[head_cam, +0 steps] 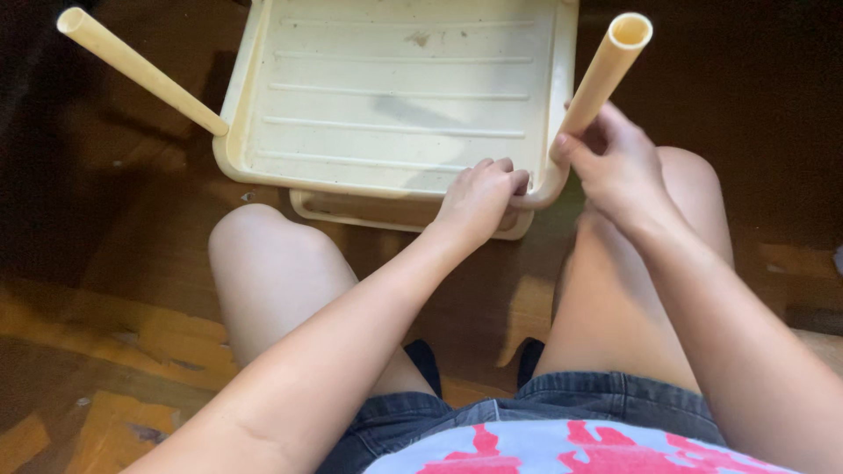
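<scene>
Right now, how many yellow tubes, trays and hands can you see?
Cream-yellow tubes: 2, the tube by the right hand and the tube sticking out on the left.
Cream-yellow ribbed trays: 2, the upper tray and the lower tray peeking out under it.
Hands: 2, left hand and right hand.
Total: 6

From my remote view this looks like a home, though the dim light leaves me unsure: I see a worn wooden floor [114, 342] with scuffed patches, and a cream plastic shelf tray [395, 96] resting on it.
</scene>
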